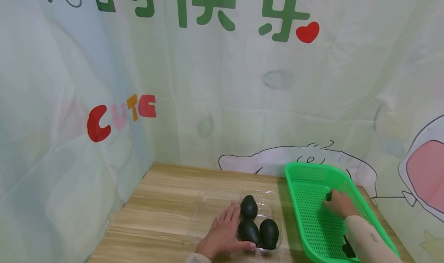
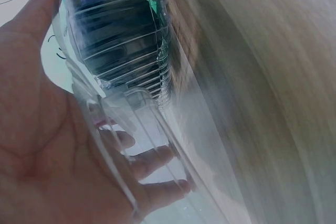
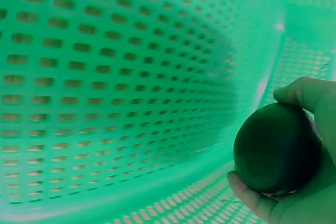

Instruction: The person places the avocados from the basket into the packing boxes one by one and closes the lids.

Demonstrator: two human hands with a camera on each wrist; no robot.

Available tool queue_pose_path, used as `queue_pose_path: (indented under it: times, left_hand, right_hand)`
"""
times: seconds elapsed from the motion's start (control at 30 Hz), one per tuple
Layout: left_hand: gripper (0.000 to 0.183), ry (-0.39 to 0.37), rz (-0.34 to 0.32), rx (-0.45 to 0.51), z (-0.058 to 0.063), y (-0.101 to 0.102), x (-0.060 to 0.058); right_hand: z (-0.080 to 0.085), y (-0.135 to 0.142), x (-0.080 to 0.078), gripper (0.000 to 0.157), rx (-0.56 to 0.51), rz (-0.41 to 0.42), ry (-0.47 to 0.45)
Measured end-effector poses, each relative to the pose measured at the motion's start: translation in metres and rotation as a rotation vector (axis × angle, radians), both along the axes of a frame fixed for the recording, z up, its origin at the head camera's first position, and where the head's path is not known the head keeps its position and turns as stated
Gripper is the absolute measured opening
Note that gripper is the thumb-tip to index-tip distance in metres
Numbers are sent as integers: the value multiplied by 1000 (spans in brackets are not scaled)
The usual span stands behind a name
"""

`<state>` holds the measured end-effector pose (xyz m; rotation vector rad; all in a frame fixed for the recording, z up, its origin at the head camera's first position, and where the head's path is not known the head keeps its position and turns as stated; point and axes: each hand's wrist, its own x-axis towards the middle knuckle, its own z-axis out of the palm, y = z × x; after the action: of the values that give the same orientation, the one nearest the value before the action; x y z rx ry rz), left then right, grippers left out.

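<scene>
Inside the green plastic basket [image 1: 301, 213], my right hand [image 1: 341, 204] grips a dark avocado [image 3: 277, 148], thumb and fingers around it. Another dark object [image 1: 348, 248], partly hidden by my right forearm, lies in the basket's near end. Three dark avocados [image 1: 248, 207] sit in a clear plastic clamshell box [image 1: 274, 195] on the table. My left hand [image 1: 223, 230] rests along the box beside them, fingers straight and thumb stretched across the near side. In the left wrist view, the clear box wall [image 2: 113, 156] runs against the palm.
The wooden table [image 1: 152, 209] carries the box at its middle and the basket on the right. A printed cloth [image 1: 208, 101] with green characters hangs behind the table and along both sides. The basket's raised rim [image 1: 290, 189] stands between the two hands.
</scene>
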<state>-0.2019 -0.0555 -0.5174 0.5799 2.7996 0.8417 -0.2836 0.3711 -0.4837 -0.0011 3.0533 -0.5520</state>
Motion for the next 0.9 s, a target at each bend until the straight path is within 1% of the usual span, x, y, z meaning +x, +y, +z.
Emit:
queue_pose_path:
  times: [0.03, 0.2, 0.43, 0.57, 0.77, 0.9]
  left_hand:
    - [127, -2, 0, 0, 0, 0, 0]
    - [127, -6, -1, 3, -3, 0, -2]
    - [127, -25, 5, 9, -5, 1, -4]
    - [127, -25, 1, 7, -5, 1, -5]
    - [127, -15, 0, 9, -5, 2, -4]
    - [127, -2, -4, 10, -4, 1, -2]
  right_hand:
    - [2, -1, 1, 65, 4, 2, 2]
    - [16, -8, 8, 73, -24, -3, -3]
    - [39, -24, 21, 74, -77, -32, 13]
    - [49, -34, 28, 75, -88, -43, 25]
    - [59, -47, 35, 73, -76, -40, 85]
    - [69, -61, 42, 72, -96, -36, 114]
